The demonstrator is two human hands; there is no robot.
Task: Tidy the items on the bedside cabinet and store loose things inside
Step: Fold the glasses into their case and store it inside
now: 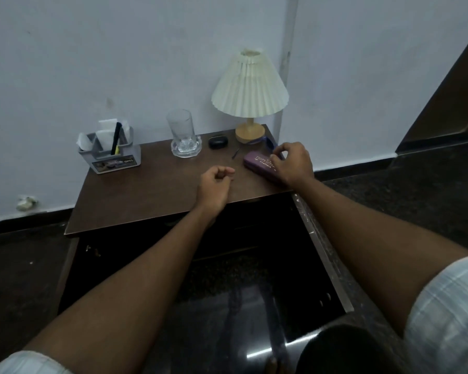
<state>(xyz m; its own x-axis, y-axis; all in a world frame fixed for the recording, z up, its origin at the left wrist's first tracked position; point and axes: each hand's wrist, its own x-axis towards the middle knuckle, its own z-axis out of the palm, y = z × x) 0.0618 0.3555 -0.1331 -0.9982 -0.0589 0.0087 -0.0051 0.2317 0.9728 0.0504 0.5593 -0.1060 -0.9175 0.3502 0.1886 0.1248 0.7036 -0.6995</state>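
On the dark wooden top of the bedside cabinet [135,201] I count six kinds of things, one of each. At the back left stands one grey desk organizer [111,153]; in its compartments are one black pen [116,139] standing upright and several white papers [106,130], though I cannot tell how many sheets. Near the middle at the back is one clear glass [180,126], standing upright in one cut-glass dish [186,147]; the glass looks empty. Just to its right lies one small black case [218,142], lid down. In the back right corner stands one lamp [250,87] with a pleated cream shade and a round wooden base. Beside that base something blue [265,141] shows, half hidden; I cannot tell what it is. One thin dark pin [235,153] lies loose between the black case and the purple case.

One purple glasses case [260,164] lies closed near the right front edge. The right hand [292,163] rests over its right end, fingers curled and pinched above the lid. The left hand [214,184] hovers over the bare middle of the top, loosely closed in a fist, thumb against forefinger; whether it holds anything I cannot tell.

Below the top, the cabinet door [324,252] on the right stands open.
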